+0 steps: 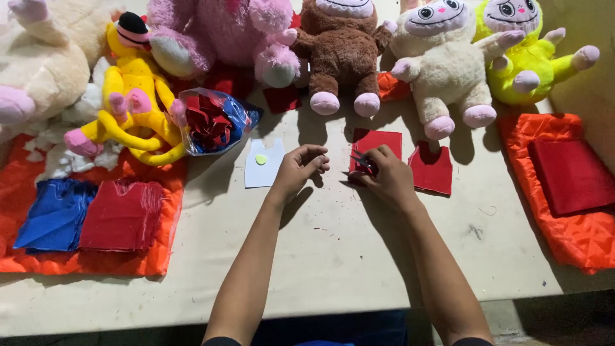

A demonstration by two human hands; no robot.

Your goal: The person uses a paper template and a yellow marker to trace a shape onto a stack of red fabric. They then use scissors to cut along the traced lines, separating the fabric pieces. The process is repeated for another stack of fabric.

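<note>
Red felt is what our right hand (378, 172) works on: it is curled shut around a small pair of scissors (362, 161), whose dark blades point left and a little up, toward our left hand (301, 168). The scissors sit over the lower left corner of a red felt piece (378, 140) lying flat on the tabletop (333, 256), with its far edge toward the plush toys. A second red felt piece (432, 170) lies just beside the right hand, on its right.

Our left hand is loosely curled, fingers bent in and thumb tucked; we cannot tell whether it pinches anything small. It rests on the tabletop just left of the scissor tips, apart from them by a narrow gap. So the red felt piece lies to the right of the left hand and directly under the right, which is clearly the nearer of the two.

Left of the left hand, almost touching the wrist side, lies a white cut-out shape (264, 164) bearing a small yellow-green dot (261, 159). Beyond it sits a clear bag of red scraps (214, 122). Along the far edge stands a row of plush toys, the brown one (339, 57) straight ahead of both hands.
</note>
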